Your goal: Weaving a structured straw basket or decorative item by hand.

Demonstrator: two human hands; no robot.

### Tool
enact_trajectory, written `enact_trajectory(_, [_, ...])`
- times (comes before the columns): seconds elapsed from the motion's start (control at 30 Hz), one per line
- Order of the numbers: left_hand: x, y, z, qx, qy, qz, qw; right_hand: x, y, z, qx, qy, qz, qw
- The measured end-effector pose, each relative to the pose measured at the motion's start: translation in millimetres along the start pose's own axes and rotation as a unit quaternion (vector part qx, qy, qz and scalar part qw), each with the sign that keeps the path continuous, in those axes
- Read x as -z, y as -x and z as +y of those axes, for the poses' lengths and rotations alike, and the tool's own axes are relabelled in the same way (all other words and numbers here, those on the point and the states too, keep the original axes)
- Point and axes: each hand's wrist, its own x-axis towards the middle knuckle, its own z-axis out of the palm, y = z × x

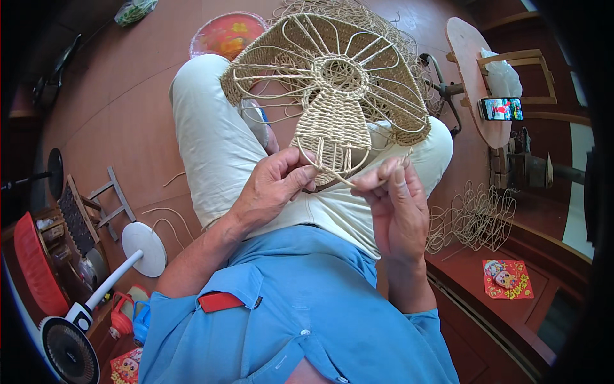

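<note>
Across my lap rests a large woven piece (336, 123) of straw-coloured cord: a ring with petal-shaped loops round it, one petal filled with weaving, and a braided outer band curving along the far side. My left hand (275, 185) is closed, thumb and fingers pinching the near rim of the filled petal. From that rim a cord strand (343, 181) runs right to my right hand (400, 195). There the thumb and fingers are closed on the strand, and a twisted end sticks up above them. A small gap between upright cords shows in the petal's near part.
Loose cord (400, 32) lies heaped beyond the woven piece, beside a red basin (227, 35). A tangled cord bundle (480, 217) sits at right. Farther up stand a round wooden board (467, 77) and a lit phone (501, 109). A white-stemmed fan (70, 349) is at lower left.
</note>
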Motion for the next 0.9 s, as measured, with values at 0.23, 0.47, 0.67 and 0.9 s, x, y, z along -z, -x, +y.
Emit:
enact_trajectory(0.23, [2, -3, 6, 0.013, 0.007, -0.028, 1.0, -3, 26, 31, -0.219, -0.225, 0.043, 0.949])
enact_trajectory(0.47, [-1, -2, 14, 0.016, 0.024, -0.009, 1.0, -13, 18, 47, -0.249, -0.187, 0.074, 0.948])
enact_trajectory(0.67, [-2, 0, 18, 0.03, 0.024, -0.011, 0.999, -6, 18, 53, -0.237, -0.201, 0.017, 0.95])
enact_trajectory(0.9, [-1, -1, 16, 0.038, 0.02, 0.01, 0.999, 2, 6, 59, -0.263, -0.049, -0.024, 0.963])
